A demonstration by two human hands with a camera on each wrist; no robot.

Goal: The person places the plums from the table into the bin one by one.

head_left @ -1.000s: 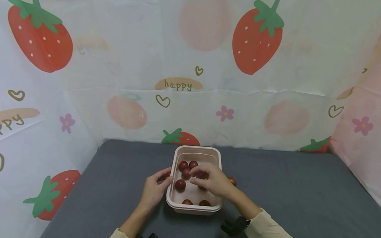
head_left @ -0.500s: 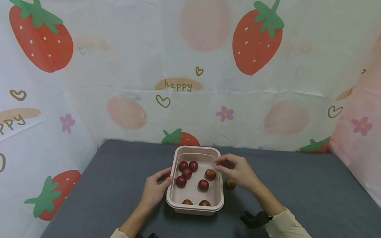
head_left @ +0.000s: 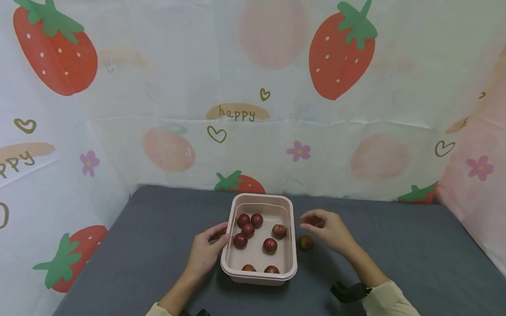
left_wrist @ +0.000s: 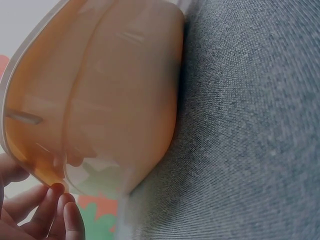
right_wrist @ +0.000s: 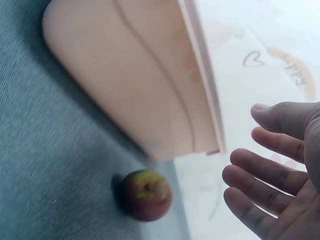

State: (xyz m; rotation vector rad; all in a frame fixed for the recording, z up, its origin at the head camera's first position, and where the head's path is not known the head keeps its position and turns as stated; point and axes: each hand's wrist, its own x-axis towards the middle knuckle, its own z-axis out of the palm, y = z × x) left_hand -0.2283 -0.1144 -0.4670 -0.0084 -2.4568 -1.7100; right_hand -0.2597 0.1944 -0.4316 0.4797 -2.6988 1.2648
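A pale pink plastic box (head_left: 260, 280) stands on the table with several dark red plums (head_left: 270, 246) spread over its floor. My left hand (head_left: 205, 252) holds the box's left rim, thumb at the edge and fingertips against the outer wall below it, as the left wrist view shows. To the right of the box, my right hand (head_left: 329, 229) hovers with loosely bent fingers and nothing in them. Below it a single red and yellow-green plum (head_left: 306, 242) lies on the table, just outside the box's right wall; its stem hollow shows in the right wrist view.
Dark grey cloth (head_left: 398, 255) covers the table. A white cloth backdrop (head_left: 178, 75) printed with strawberries and hearts hangs behind and at the sides. Black straps with camera mounts (head_left: 350, 292) sit at both wrists.
My right hand has drawn back from over the box to its right side, uncovering the plums there. One plum near the left wall has shifted slightly back. The left hand has stayed put.
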